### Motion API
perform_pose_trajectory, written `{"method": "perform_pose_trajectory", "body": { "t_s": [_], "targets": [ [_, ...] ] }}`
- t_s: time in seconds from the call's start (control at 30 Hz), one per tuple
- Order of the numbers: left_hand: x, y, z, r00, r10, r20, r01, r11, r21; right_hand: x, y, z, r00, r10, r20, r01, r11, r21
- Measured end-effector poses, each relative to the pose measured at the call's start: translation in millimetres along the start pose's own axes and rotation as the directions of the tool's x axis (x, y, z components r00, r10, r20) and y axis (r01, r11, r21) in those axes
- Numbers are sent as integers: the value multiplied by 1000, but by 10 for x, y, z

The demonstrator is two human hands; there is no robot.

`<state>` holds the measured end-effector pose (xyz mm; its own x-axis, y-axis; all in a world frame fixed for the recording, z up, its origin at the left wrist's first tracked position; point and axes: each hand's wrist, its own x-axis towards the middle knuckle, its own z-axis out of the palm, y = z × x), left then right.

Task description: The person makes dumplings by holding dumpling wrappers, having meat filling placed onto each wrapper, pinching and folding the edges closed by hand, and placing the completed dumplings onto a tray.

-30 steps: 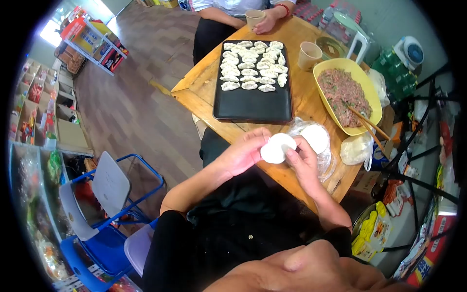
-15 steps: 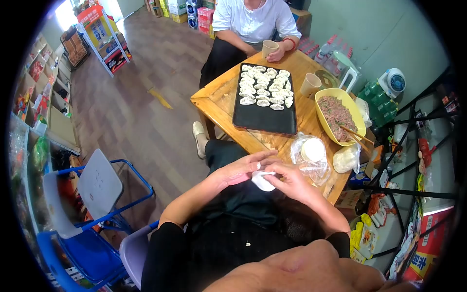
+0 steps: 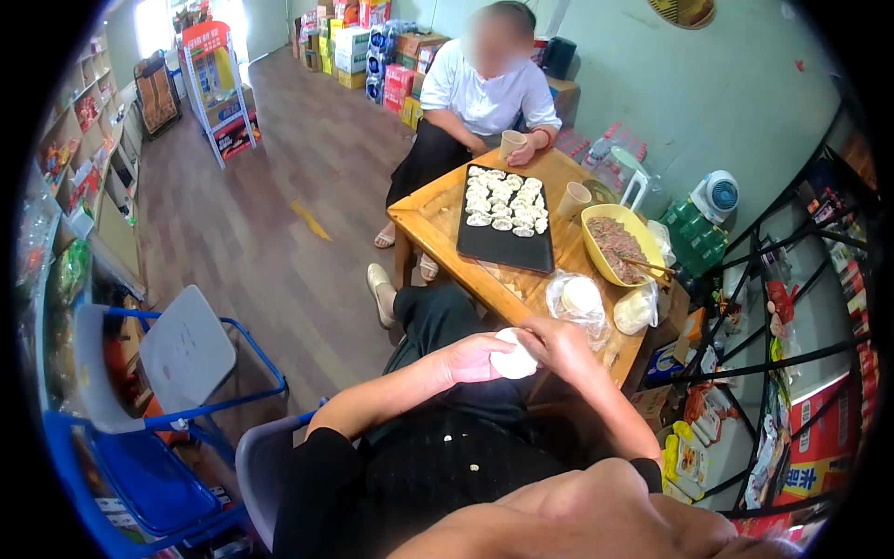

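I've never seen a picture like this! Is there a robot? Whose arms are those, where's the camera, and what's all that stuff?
No robot here, just a person! The camera is on their head, looking forward and down, so you see roughly what they see.

The left hand has a white dough circle in its grip. The right hand is at the circle's edge; how tightly it pinches is hard to tell.

On the wooden table is a black tray with rows of dumplings. Beside it, a yellow bowl holds a meaty-looking filling. Nearer the hands, more white circles sit on clear plastic.

Across the table sits another person, with one hand at a paper cup.
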<state>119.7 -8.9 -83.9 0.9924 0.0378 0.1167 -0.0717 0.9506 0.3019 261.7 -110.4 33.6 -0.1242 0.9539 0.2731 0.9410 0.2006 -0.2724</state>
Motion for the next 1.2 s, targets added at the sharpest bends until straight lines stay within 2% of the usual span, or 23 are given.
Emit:
{"method": "perform_pose_trajectory", "body": {
  "t_s": [0.07, 0.13, 0.2, 0.23, 0.27, 0.3, 0.33, 0.37, 0.4, 0.47, 0.53, 0.6, 0.67, 0.73, 0.83, 0.87, 0.93, 0.97, 1.0, 1.07, 1.1, 1.2],
  "targets": [
    [-12, -38, 181, 996, -51, 68, 51, 999, 1, -219, -41, -95, 988, 113, -107, -107, 992, 61],
    [7, -93, 252, 997, -61, 41, 61, 998, 13, -523, -17, -203, 980, 103, -172, -97, 994, 45],
    [30, -110, 304, 994, -112, 3, 112, 992, -62, -862, 24, -269, 938, 254, -238, -230, 965, 125],
    [25, -99, 369, 992, -65, -104, 64, 998, -19, -1011, 41, -296, 917, 319, -238, -279, 942, 188],
    [60, -59, 349, 992, -40, -122, 37, 999, -27, -1115, 81, -329, 895, 378, -237, -320, 914, 250],
    [104, 25, 316, 993, -9, -120, 6, 1000, -28, -1187, 142, -373, 845, 517, -135, -446, 822, 355],
    [136, 118, 338, 993, 16, -120, -21, 999, -34, -1225, 256, -331, 801, 577, -157, -460, 762, 456],
    [180, 228, 335, 990, 16, -137, -26, 997, -69, -1255, 397, -349, 770, 625, -130, -499, 717, 487],
    [225, 317, 337, 986, 64, -153, -69, 997, -28, -1223, 487, -408, 730, 677, -98, -543, 661, 518],
    [370, 514, 299, 985, 91, -145, -102, 992, -68, -1196, 887, -391, 652, 747, -130, -547, 582, 602],
    [633, 726, 274, 978, 107, -179, -120, 991, -67, -1080, 1200, -464, 636, 737, -230, -493, 617, 613],
    [943, 901, 364, 978, 100, -182, -116, 990, -75, -963, 1454, -526, 560, 781, -275, -486, 579, 655],
    [1340, 1063, 256, 988, 31, -148, -56, 985, -165, -823, 1750, -561, 510, 800, -315, -517, 578, 631],
    [1673, 1109, 269, 980, 49, -192, -79, 985, -151, -688, 2028, -569, 478, 804, -353, -547, 587, 597],
    [2068, 1105, 55, 986, -33, -164, -17, 955, -298, -447, 2216, -602, 425, 831, -359, -411, 530, 742],
    [2164, 1087, -4, 985, -61, -160, 1, 936, -352, -389, 2270, -603, 418, 838, -351, -429, 523, 736],
    [2278, 1009, -108, 982, -68, -177, 0, 933, -360, -297, 2398, -623, 515, 743, -427, -496, 665, 558],
    [2311, 969, -165, 977, -66, -202, 3, 954, -301, -217, 2339, -690, 458, 834, -308, -549, 537, 640],
    [2333, 938, -214, 972, -61, -227, 6, 971, -237, -199, 2393, -702, 454, 839, -301, -558, 531, 637],
    [2329, 892, -282, 956, -74, -283, 16, 979, -203, -163, 2510, -707, 642, 653, -403, -524, 757, 392],
    [2306, 892, -257, 948, -61, -311, 10, 987, -162, -79, 2429, -768, 677, 598, -429, -510, 802, 312],
    [2251, 888, -197, 947, -65, -314, 21, 990, -140, -58, 2435, -851, 664, 670, -333, -550, 739, 389]
  ]
}}
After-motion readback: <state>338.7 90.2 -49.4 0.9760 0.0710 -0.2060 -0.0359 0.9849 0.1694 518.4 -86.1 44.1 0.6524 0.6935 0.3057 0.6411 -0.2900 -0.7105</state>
